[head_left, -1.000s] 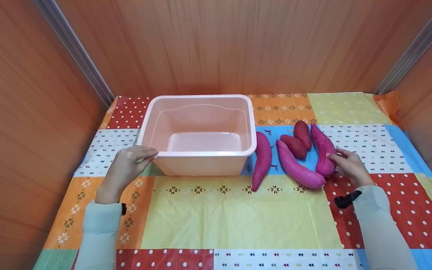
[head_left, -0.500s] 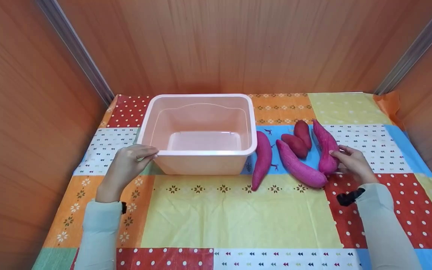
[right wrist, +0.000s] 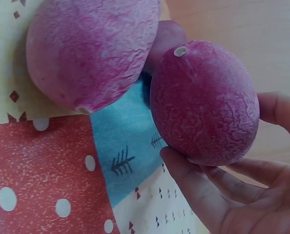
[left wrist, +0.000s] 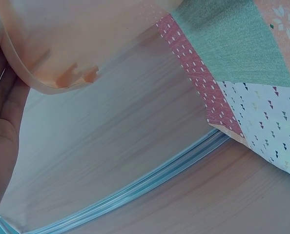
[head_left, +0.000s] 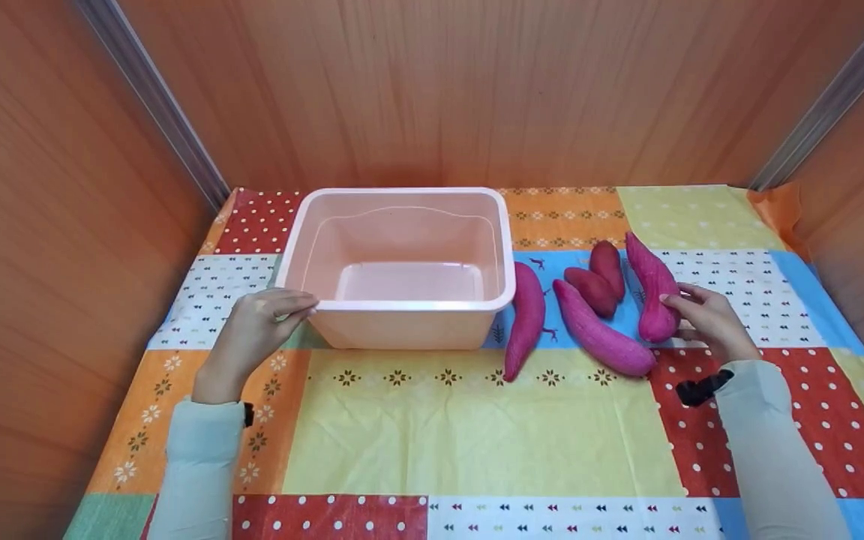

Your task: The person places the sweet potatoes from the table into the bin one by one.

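My right hand holds a long, wrinkled magenta sweet potato near its thick end. Fingers and thumb lie on both sides of that sweet potato in the right wrist view; whether it touches the cloth, I cannot tell. At the left, my left hand pinches the front-left corner of the rim of a pale peach plastic tub. No item shows inside the tub. Between the tub and my right hand lie two more long sweet potatoes, one beside the tub and another slanting, plus two smaller dark red ones.
A patchwork-patterned tablecloth covers the table. Wood-grain panels rise at the back and both sides, with metal strips at the corners. A bunched orange piece of cloth lies by the right panel.
The right hand has shifted the held sweet potato slightly right and away from me, apart from the slanting one. My left hand stays on the tub's rim.
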Motion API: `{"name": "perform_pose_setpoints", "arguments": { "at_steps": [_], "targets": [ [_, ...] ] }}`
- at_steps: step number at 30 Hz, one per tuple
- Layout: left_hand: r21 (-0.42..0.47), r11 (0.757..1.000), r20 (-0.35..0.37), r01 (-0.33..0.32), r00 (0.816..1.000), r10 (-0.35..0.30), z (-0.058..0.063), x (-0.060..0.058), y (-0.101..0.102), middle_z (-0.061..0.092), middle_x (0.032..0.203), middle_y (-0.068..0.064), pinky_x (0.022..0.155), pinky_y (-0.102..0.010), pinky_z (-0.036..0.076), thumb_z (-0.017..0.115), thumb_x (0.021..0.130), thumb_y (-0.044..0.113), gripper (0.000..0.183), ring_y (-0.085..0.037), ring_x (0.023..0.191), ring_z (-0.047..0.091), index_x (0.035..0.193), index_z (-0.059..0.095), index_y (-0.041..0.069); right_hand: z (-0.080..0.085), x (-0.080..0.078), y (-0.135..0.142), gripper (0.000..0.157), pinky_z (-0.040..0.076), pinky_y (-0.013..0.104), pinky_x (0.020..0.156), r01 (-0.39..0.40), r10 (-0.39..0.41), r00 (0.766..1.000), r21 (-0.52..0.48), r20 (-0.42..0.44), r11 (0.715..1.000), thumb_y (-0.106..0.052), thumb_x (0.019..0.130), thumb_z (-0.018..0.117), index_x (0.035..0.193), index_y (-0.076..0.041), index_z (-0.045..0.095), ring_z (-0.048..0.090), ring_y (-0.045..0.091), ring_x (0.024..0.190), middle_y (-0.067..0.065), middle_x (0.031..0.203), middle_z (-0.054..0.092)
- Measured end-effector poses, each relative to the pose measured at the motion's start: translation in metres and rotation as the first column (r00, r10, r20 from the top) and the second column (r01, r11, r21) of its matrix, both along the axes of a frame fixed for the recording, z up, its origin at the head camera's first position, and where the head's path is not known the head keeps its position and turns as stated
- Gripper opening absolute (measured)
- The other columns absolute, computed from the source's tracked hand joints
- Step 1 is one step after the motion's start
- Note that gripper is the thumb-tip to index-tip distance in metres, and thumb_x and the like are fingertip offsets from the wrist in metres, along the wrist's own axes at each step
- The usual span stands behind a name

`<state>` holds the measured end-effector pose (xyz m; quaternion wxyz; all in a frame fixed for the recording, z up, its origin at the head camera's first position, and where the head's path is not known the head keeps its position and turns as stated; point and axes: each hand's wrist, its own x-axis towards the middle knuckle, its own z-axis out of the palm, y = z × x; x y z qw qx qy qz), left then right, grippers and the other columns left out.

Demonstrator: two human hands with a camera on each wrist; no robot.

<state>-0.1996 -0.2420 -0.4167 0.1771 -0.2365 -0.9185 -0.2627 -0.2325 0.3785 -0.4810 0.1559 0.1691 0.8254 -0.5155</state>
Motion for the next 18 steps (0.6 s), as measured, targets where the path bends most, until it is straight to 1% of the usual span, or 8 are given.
{"name": "perform_pose_setpoints", "arguments": {
  "at_steps": [2, 5, 7, 11, 14, 18],
  "targets": [
    [0.001, 1.000, -0.004, 0.002, 1.000, -0.002, 0.000, 0.000, 0.000, 0.074, 0.102, -0.011, 0.086, -0.041, 0.058, 0.076, 0.080, 0.003, 0.024, -0.028, 0.099, 0.070, 0.103, 0.075, 0.007, 0.002, 0.000, -0.001, 0.090, 0.051, 0.036, 0.100, -0.003, 0.003, 1.000, 0.004, -0.002, 1.000, -0.055, 0.093, 0.052, 0.155, -0.009, 0.007, 0.046, 0.035, 0.127, 0.027, 0.154, 0.024],
    [0.002, 1.000, -0.005, 0.001, 1.000, -0.001, 0.000, 0.000, -0.001, 0.074, 0.102, -0.011, 0.085, -0.041, 0.058, 0.076, 0.080, 0.003, 0.024, -0.028, 0.098, 0.070, 0.103, 0.075, 0.007, 0.005, -0.001, -0.002, 0.091, 0.052, 0.036, 0.098, -0.005, 0.005, 1.000, -0.001, -0.008, 1.000, -0.056, 0.093, 0.052, 0.155, -0.008, 0.005, 0.039, 0.040, 0.134, 0.027, 0.156, 0.021],
    [0.002, 1.000, -0.007, 0.000, 1.000, 0.000, 0.000, 0.000, -0.001, 0.074, 0.101, -0.012, 0.085, -0.041, 0.058, 0.076, 0.080, 0.003, 0.024, -0.028, 0.098, 0.070, 0.103, 0.075, 0.007, 0.007, -0.001, -0.003, 0.090, 0.055, 0.031, 0.093, -0.009, 0.009, 1.000, -0.003, -0.019, 1.000, -0.055, 0.093, 0.052, 0.155, -0.008, 0.006, 0.038, 0.040, 0.135, 0.026, 0.157, 0.020],
    [0.000, 1.000, -0.019, 0.002, 1.000, -0.002, 0.000, 0.000, 0.000, 0.074, 0.100, -0.012, 0.084, -0.040, 0.059, 0.076, 0.080, 0.003, 0.023, -0.028, 0.096, 0.071, 0.102, 0.075, 0.006, 0.010, -0.003, -0.004, 0.088, 0.057, 0.025, 0.086, -0.025, 0.024, 0.999, -0.014, -0.034, 1.000, -0.053, 0.094, 0.052, 0.155, -0.007, 0.007, 0.038, 0.037, 0.134, 0.025, 0.157, 0.021],
    [-0.001, 1.000, -0.016, 0.002, 1.000, -0.002, 0.000, -0.001, 0.001, 0.074, 0.100, -0.013, 0.084, -0.040, 0.059, 0.076, 0.080, 0.003, 0.023, -0.028, 0.096, 0.071, 0.102, 0.075, 0.005, 0.013, -0.006, -0.004, 0.089, 0.058, 0.024, 0.085, -0.033, 0.032, 0.999, -0.011, -0.027, 0.999, -0.054, 0.093, 0.052, 0.155, -0.008, 0.007, 0.039, 0.036, 0.133, 0.025, 0.156, 0.023],
    [-0.002, 1.000, -0.001, -0.003, 1.000, 0.003, 0.000, -0.001, 0.000, 0.074, 0.101, -0.012, 0.084, -0.040, 0.059, 0.076, 0.080, 0.004, 0.023, -0.028, 0.097, 0.071, 0.103, 0.075, 0.006, 0.019, -0.010, -0.006, 0.090, 0.058, 0.027, 0.085, -0.039, 0.039, 0.999, -0.012, -0.024, 0.999, -0.054, 0.093, 0.053, 0.155, -0.008, 0.007, 0.039, 0.037, 0.132, 0.025, 0.155, 0.023]
  ]
}}
